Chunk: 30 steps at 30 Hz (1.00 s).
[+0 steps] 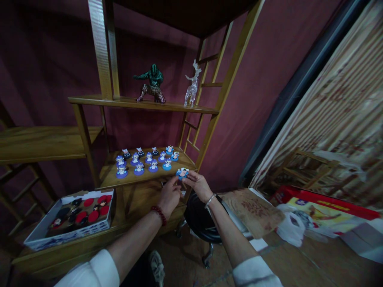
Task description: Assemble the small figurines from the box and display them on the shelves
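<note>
A small blue-and-white figurine point(182, 173) on a round blue base is held up in front of the shelf's right front corner. My right hand point(200, 185) pinches its right side between thumb and fingers. From the lower left, my left hand point(170, 194) has its fingertips closed at the base's left edge. Just behind, similar figurines stand in rows on the wooden shelf point(111, 177): several on purple bases, such as the front one point(139, 168), some on blue bases, like this one point(166, 164), and dark ones point(140, 152) at the back.
Above, a board carries a green crouching figure point(153, 81) and a clear deer statue point(192, 87). An open box point(68, 235) with red-based figures sits lower left. A black wheeled stool point(200, 223) stands below my hands. Cardboard point(251, 211) and a plastic bag point(290, 229) lie right.
</note>
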Available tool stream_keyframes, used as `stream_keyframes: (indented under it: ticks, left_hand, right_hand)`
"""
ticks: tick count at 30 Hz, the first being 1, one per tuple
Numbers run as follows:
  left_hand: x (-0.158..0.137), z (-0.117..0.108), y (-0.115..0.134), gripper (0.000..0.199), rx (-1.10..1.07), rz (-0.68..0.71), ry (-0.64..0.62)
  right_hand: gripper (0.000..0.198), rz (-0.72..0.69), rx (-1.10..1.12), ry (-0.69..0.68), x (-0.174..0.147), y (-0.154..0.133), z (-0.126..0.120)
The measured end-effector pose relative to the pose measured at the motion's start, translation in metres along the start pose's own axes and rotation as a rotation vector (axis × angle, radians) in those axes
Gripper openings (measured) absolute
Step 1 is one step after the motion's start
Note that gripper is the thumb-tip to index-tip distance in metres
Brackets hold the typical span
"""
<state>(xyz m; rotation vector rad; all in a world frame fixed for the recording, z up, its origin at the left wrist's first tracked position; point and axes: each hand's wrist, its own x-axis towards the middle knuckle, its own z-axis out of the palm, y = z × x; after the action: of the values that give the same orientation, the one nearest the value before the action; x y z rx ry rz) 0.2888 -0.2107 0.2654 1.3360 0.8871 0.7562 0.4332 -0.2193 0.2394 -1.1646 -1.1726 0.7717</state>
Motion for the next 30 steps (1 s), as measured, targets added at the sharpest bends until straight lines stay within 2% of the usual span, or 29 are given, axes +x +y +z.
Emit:
stream_keyframes:
  ticks: [10,20,24,30]
  left_hand:
    - [0.032,0.018,-0.013,0.055,0.038,0.154,-0.011]
    - [0.049,0.02,-0.01,0.058,-0.051,0.142,-0.054]
    - [0.054,0.021,-0.006,0.06,-0.132,0.101,-0.083]
    - [0.063,0.019,-0.009,0.059,-0.127,0.096,-0.087]
  right_hand:
    - [0.035,0.02,0.022,0.037,0.023,0.006,-0.015]
    - [0.037,-0.023,0.003,0.058,0.046,0.016,-0.017]
    - [0.035,-0.06,-0.07,0.04,0.056,0.022,-0.022]
    - [0.034,-0.077,-0.29,0.06,0.07,0.034,-0.029]
